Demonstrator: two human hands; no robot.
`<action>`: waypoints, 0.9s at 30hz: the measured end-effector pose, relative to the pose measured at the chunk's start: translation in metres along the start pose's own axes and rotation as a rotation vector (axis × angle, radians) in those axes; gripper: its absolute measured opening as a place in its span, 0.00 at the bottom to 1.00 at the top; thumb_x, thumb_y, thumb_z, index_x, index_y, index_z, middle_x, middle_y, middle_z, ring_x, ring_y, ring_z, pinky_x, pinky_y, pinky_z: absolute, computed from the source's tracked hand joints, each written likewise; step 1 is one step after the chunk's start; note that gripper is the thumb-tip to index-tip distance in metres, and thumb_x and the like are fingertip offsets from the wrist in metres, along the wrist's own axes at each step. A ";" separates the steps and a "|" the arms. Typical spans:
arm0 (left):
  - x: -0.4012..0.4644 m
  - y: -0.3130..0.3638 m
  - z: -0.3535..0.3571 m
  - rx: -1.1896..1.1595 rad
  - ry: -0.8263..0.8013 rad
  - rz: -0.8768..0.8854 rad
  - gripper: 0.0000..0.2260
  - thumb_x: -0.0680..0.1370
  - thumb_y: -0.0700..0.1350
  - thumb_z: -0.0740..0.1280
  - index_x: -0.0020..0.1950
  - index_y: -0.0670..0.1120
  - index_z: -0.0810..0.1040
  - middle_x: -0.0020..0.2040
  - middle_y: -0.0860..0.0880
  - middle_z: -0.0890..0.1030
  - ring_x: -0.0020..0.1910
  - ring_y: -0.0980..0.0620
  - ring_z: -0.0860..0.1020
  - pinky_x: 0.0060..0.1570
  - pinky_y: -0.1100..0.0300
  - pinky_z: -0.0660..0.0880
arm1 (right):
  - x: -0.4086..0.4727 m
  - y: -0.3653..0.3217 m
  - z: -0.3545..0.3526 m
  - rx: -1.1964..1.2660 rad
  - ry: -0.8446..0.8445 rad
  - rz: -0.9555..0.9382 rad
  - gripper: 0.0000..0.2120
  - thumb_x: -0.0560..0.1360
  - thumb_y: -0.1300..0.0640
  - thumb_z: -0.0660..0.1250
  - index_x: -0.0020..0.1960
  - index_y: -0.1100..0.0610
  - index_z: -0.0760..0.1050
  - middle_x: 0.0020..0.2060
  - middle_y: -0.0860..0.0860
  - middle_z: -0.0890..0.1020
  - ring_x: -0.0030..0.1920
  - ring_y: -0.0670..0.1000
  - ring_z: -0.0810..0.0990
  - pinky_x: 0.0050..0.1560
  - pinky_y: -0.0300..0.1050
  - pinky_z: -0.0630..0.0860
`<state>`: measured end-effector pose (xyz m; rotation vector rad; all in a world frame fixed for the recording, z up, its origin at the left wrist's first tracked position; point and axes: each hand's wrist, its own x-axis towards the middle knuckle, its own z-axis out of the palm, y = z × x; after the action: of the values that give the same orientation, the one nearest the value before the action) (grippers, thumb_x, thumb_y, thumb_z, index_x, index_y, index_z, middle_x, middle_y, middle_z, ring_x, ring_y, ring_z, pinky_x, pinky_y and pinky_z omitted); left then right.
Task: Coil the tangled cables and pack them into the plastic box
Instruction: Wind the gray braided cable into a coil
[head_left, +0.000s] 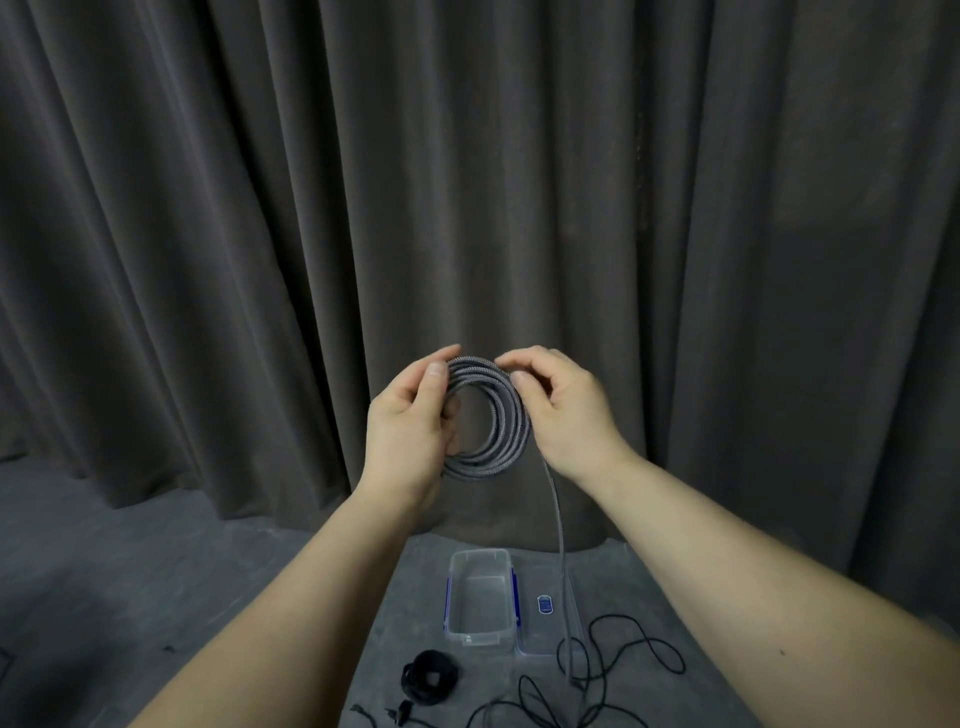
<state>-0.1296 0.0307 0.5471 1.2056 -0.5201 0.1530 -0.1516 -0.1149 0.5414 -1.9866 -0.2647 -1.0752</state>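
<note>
Both forearms reach up from the bottom edge, cut off at the elbows. The left hand (410, 415) grips the left side of the grey braided coil (488, 415), thumb on front, fingers mostly hidden behind. The right hand (566, 410) pinches its upper right. The coil faces the camera; its loose tail hangs straight down. Below, on the grey worktop (156, 597), the clear plastic box (480, 597) stands lengthwise beside its lid (545, 605), loose black cable (623, 654) partly cropped.

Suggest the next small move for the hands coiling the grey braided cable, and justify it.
Probably wind one more loop: the left hand holds the grey braided cable coil, the right hand pinches it, and a loose tail hangs toward the table.
</note>
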 end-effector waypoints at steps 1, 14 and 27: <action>0.001 0.001 0.001 -0.012 0.010 0.001 0.11 0.83 0.43 0.58 0.52 0.49 0.81 0.31 0.48 0.69 0.25 0.56 0.62 0.25 0.63 0.58 | 0.000 -0.001 0.000 -0.016 -0.001 -0.013 0.12 0.76 0.63 0.63 0.52 0.53 0.82 0.46 0.51 0.82 0.49 0.46 0.79 0.54 0.34 0.72; 0.001 0.006 0.006 0.001 -0.011 -0.110 0.12 0.83 0.44 0.59 0.47 0.47 0.81 0.28 0.50 0.66 0.23 0.57 0.60 0.22 0.66 0.56 | -0.006 -0.008 0.012 -0.346 0.042 -0.183 0.18 0.78 0.48 0.59 0.61 0.55 0.80 0.45 0.57 0.85 0.43 0.61 0.83 0.40 0.55 0.80; -0.001 0.010 0.013 -0.062 -0.012 -0.155 0.12 0.82 0.48 0.60 0.47 0.45 0.82 0.27 0.50 0.67 0.22 0.56 0.60 0.22 0.65 0.56 | -0.009 -0.016 0.019 0.166 -0.075 0.204 0.15 0.82 0.52 0.56 0.66 0.48 0.75 0.53 0.42 0.81 0.45 0.37 0.78 0.52 0.36 0.75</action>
<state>-0.1381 0.0221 0.5582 1.1823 -0.4370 -0.0030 -0.1548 -0.0886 0.5384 -1.8623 -0.1804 -0.8245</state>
